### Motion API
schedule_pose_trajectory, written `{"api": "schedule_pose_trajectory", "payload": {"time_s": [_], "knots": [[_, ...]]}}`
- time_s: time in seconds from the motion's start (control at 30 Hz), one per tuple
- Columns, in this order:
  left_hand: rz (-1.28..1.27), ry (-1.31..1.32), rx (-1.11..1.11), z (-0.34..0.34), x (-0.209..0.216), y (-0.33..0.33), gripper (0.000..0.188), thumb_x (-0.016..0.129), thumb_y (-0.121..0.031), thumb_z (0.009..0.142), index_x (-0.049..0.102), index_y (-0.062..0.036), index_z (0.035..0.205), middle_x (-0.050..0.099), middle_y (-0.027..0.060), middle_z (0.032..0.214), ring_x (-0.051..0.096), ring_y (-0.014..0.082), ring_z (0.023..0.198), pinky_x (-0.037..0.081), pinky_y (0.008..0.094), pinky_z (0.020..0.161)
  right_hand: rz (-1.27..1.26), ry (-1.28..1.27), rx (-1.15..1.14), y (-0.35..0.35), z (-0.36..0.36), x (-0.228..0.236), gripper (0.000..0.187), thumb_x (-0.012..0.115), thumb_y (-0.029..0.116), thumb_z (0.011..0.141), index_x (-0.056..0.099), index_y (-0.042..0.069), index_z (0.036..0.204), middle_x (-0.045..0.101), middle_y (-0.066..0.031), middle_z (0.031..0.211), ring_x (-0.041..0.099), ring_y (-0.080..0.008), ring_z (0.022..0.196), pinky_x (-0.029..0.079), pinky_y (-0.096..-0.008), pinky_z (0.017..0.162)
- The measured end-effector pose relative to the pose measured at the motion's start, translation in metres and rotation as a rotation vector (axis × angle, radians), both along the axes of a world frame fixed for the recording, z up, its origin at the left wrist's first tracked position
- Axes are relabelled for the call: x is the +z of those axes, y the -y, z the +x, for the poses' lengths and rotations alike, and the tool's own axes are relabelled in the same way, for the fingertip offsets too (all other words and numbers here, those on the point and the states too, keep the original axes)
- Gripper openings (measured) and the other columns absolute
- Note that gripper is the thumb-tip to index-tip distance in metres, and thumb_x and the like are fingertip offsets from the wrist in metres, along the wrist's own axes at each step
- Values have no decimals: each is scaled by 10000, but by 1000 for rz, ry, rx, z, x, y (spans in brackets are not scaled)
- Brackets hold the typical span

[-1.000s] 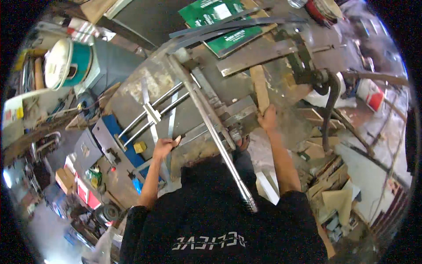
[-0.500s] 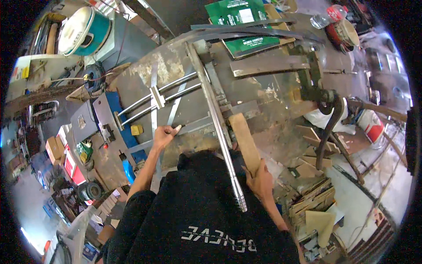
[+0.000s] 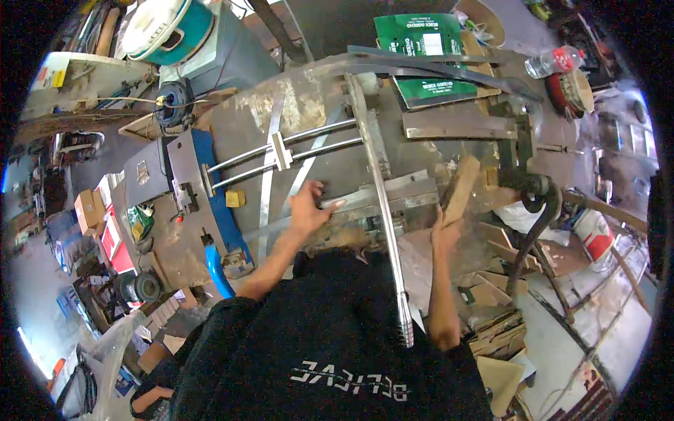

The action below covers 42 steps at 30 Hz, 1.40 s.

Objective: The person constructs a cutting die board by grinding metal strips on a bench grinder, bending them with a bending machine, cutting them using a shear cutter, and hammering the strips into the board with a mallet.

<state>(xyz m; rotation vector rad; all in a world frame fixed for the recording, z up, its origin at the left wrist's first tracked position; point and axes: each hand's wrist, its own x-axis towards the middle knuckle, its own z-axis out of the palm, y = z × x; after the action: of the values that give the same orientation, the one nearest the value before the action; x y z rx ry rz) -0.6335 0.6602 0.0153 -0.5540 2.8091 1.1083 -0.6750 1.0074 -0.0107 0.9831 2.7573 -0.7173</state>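
Observation:
My left hand (image 3: 309, 208) is over the bench with thumb and fingers apart, nothing visible in them. Its thumb is by a flat grey metal bar (image 3: 411, 186), and I cannot tell whether they touch. The bar passes beneath a long metal lever (image 3: 387, 224) with a ribbed grip, which reaches toward me. My right hand (image 3: 446, 228) is closed around the lower end of a wooden block (image 3: 463, 188), held tilted right of the lever. Beyond my left hand, two parallel rods carry a slider (image 3: 279, 152).
A yellow block (image 3: 235, 199) lies on the bench near a blue strip (image 3: 207, 158). Green printed cardboard (image 3: 439, 90) and a plastic bottle (image 3: 551, 63) are at the back. A curved dark bar (image 3: 531, 245) hangs at the right edge, above wood scraps.
My right hand has swung the wooden block away from the lever, forward and right. My left hand has gone from a pinch to parted fingers. The whole view has shifted.

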Motion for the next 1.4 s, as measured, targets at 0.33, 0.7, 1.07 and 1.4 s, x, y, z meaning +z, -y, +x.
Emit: {"api": "schedule_pose_trajectory", "payload": {"time_s": [0.33, 0.7, 1.07, 1.4], "knots": [[367, 234, -177, -5, -12, 67, 463, 901, -387, 648, 683, -55, 886, 676, 68, 803, 617, 152, 684, 515, 307, 642, -940, 391, 81, 49, 86, 236, 517, 323, 412, 1059, 587, 14, 1259, 701, -144, 1012, 650, -256, 875, 490, -392, 848], [319, 262, -365, -44, -13, 23, 320, 879, -291, 657, 702, -31, 718, 593, 36, 545, 512, 108, 451, 396, 289, 454, -674, 720, 125, 137, -2, 397, 193, 583, 101, 953, 611, -35, 1086, 679, -220, 816, 679, -303, 600, 492, -380, 497], [357, 83, -307, -10, -65, 33, 453, 885, -361, 694, 617, -24, 553, 574, 39, 491, 573, 150, 456, 476, 352, 490, -577, 683, 113, 137, -8, 383, 156, 654, 94, 920, 618, -45, 980, 624, -192, 633, 597, -228, 443, 403, -359, 404], [382, 123, -255, 2, -82, 42, 516, 904, -411, 654, 597, -1, 594, 570, 62, 508, 563, 198, 448, 475, 366, 478, -568, 443, 180, 137, -11, 370, 161, 687, 77, 900, 628, -71, 923, 571, -168, 565, 485, -143, 401, 358, -333, 381]]}}
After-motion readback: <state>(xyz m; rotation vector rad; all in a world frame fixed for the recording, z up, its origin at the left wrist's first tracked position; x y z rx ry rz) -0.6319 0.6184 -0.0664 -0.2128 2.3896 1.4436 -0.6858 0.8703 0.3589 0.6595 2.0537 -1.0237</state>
